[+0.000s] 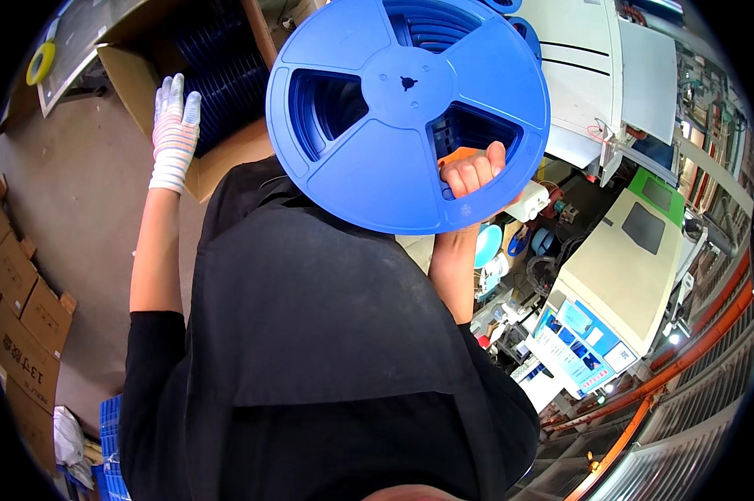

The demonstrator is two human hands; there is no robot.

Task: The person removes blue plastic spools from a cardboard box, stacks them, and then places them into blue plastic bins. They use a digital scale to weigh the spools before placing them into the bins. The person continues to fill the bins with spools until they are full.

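Note:
A large blue plastic reel (356, 175) faces me at the upper middle, with a small hole at its hub and three wide windows. Through the windows, the rims of more blue reels show stacked behind it. My bare right hand (474, 171) has its fingers curled through the lower right window, gripping the reel. At the left, my left hand (175, 125) wears a white glove with orange stripes; its fingers are stretched out and hold nothing. Close beside it is an opened cardboard box (233, 154) packed with dark blue reels (214, 75).
Stacked cartons (26, 309) line the far left, with a blue crate (109, 426) below them. A roll of yellow tape (40, 63) hangs by a panel at the upper left. To the right stands a beige and green machine (619, 250), and white equipment (573, 75) is at the upper right.

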